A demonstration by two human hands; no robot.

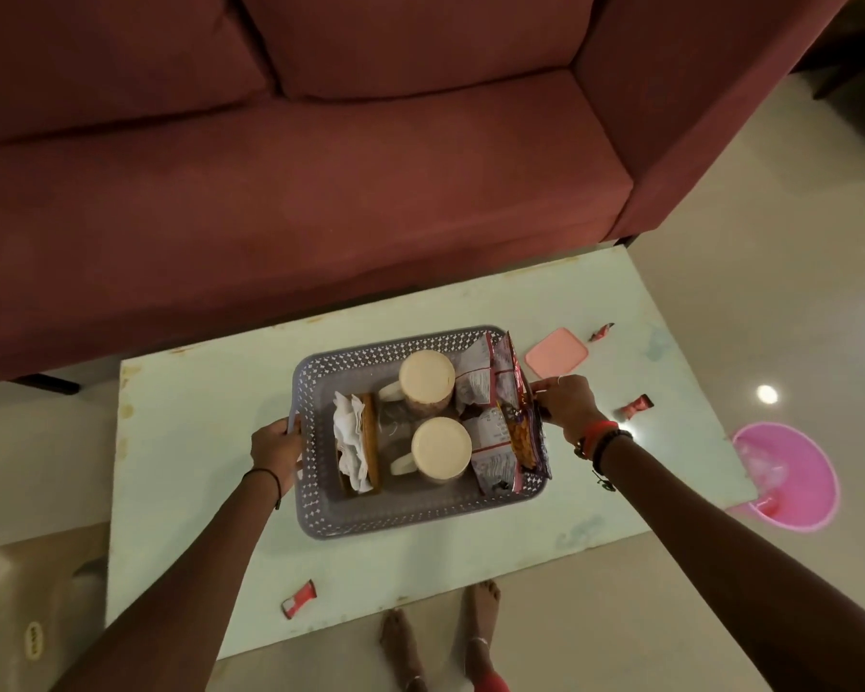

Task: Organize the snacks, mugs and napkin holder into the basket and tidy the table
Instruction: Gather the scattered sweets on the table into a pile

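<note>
A grey perforated basket (370, 516) sits in the middle of the pale table (196, 417). Inside it stand two cream mugs (426, 379) (440, 449), a wooden napkin holder (368, 442) with white napkins on the left, and several snack packets (500, 422) upright along the right side. My left hand (274, 449) grips the basket's left handle. My right hand (565, 404) holds the right rim beside the snack packets.
A pink coaster (556, 354) and small red wrappers (601, 332) (635, 406) (298, 598) lie on the table. A maroon sofa (320, 167) stands behind the table. A pink bin (790, 476) sits on the floor at right, a plastic bag (1, 606) at left.
</note>
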